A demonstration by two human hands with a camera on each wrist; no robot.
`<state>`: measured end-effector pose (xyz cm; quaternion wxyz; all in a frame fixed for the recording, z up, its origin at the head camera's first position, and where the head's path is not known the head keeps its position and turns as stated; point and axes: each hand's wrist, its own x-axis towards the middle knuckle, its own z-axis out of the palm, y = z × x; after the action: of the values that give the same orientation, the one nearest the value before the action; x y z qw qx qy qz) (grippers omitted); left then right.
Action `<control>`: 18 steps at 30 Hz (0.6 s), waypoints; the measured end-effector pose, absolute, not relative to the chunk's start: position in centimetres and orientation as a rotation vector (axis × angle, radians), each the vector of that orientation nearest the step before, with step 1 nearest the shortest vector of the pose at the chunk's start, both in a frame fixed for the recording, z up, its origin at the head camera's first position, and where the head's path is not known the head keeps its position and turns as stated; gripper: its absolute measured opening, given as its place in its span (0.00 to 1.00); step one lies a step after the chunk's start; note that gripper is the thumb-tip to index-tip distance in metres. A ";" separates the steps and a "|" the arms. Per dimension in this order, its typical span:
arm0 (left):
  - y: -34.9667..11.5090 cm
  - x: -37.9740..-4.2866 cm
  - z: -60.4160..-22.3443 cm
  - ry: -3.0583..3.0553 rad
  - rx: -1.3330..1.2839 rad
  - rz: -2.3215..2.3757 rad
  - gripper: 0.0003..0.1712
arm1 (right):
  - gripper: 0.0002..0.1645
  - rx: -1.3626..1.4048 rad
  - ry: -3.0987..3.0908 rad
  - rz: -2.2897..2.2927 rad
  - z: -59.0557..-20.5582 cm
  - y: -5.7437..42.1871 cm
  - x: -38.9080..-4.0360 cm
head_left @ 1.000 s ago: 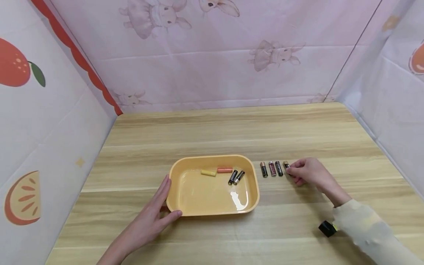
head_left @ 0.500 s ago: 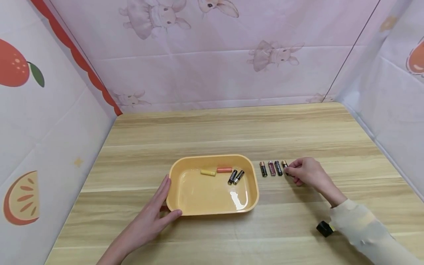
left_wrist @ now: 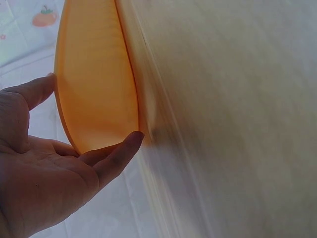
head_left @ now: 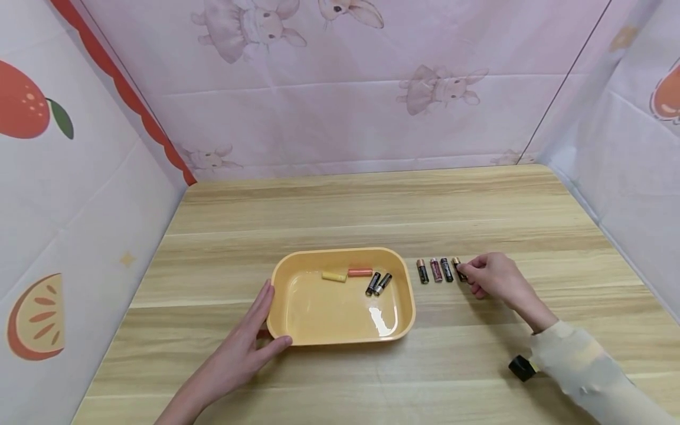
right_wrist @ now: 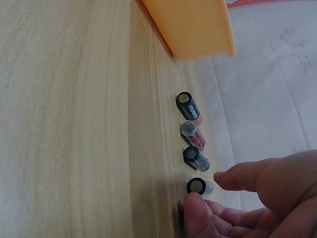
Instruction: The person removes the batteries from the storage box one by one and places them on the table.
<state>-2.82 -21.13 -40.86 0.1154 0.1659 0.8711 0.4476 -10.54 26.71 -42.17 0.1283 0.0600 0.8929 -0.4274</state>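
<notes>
My left hand [head_left: 241,345] steadies the left end of a yellow plastic tray [head_left: 276,295], thumb at the front rim and fingers along the side; the left wrist view shows them spread round the tray's corner. My right hand [head_left: 496,277] is at the rightmost battery [right_wrist: 196,186] of a row. In the right wrist view one fingertip touches that battery's side, and another digit hovers apart over it. To its left lie a dark battery [head_left: 447,270], a maroon battery [head_left: 436,270] and a copper-topped black battery [head_left: 422,271], roughly parallel on the table.
Inside the tray lie a yellow battery [head_left: 333,277], a red battery [head_left: 359,273] and two black batteries [head_left: 379,284]. A small black device [head_left: 522,368] is by the right sleeve. Printed cloth [head_left: 329,124] walls surround the wooden table [head_left: 340,212].
The rightmost battery has shifted slightly left towards the row, with my right hand following it. My left hand and the tray stay in place.
</notes>
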 end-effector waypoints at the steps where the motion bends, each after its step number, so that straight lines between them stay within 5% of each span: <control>1: -21.1 -2.8 -40.9 2.549 0.484 1.313 0.57 | 0.21 0.177 2.597 -1.247 -42.2 26.7 -10.5; 18: -21.0 -2.6 -40.7 2.575 0.514 1.287 0.55 | 0.23 0.172 2.577 -1.287 -42.4 27.2 -10.2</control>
<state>-2.64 -21.02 -40.67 0.1083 0.1747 0.8755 0.4374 -10.25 27.16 -42.35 0.1279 0.0592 0.8857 -0.4423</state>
